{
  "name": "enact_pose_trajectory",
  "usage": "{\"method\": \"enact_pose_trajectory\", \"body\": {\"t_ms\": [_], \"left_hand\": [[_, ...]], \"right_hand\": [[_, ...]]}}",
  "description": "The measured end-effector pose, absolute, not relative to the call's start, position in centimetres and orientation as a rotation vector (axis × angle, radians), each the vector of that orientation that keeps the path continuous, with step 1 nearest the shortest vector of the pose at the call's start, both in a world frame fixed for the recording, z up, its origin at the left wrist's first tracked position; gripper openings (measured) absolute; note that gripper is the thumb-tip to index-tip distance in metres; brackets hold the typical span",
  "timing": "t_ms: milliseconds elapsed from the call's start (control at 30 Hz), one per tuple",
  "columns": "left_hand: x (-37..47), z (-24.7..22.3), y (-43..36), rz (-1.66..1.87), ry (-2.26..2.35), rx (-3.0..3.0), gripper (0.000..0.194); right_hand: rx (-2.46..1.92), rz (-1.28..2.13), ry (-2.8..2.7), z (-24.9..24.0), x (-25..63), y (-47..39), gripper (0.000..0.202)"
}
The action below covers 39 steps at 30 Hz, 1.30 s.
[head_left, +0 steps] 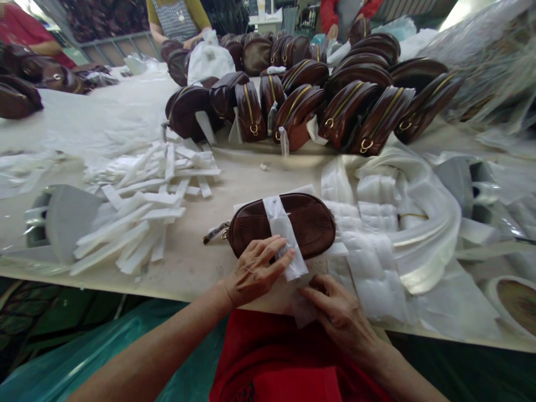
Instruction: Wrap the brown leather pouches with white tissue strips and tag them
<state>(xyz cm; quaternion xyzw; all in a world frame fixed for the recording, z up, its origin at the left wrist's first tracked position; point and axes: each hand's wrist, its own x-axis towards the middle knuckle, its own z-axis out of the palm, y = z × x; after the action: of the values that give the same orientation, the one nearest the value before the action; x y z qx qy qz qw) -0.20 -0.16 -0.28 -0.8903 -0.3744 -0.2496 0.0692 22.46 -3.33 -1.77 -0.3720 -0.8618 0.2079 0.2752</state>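
A dark brown leather pouch (243,226) lies on the table before me, its zipper pull with dark wrapping sticking out on the left. Across its middle runs a translucent white strip (277,213), hanging over the near edge. My left hand (255,273) presses on the strip and pouch, thumb and forefinger close together on the strip. To the right and nearer to me, my right hand (339,310) is closed in a pinch on a thin see-through piece of film (305,311) at the table edge. Its fingertips are partly hidden.
Loose white strips (138,206) are heaped at left, beside a grey tape dispenser (71,218). White padded wrapping (372,240) lies at right, near a second dispenser (456,187) and a tape roll (513,304). Behind stand several brown pouches (299,114). Co-workers (178,19) stand opposite.
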Motion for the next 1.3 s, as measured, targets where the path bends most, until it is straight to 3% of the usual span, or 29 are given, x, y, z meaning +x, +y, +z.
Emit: {"method": "enact_pose_trajectory", "body": {"t_ms": [267,533,733,1300], "left_hand": [[-0.3,-0.1,-0.3,-0.699,-0.99,-2.668,0.028],[-0.3,-0.6,-0.4,-0.804,-1.049,-2.684,0.026],[-1.1,1.3,-0.1,-0.846,-1.23,-3.027,0.033],[0.1,0.3,0.4,-0.968,-1.159,-2.745,0.009]], "right_hand": [[-0.702,0.124,-2.276,-0.5,22.3,-2.8,0.022],[-0.602,0.166,-2.379,-0.7,21.1,-1.5,0.027],[-0.618,0.168,-2.407,-1.0,21.1,-1.6,0.029],[-0.639,0.229,-2.344,-1.0,20.6,-2.4,0.024]]}}
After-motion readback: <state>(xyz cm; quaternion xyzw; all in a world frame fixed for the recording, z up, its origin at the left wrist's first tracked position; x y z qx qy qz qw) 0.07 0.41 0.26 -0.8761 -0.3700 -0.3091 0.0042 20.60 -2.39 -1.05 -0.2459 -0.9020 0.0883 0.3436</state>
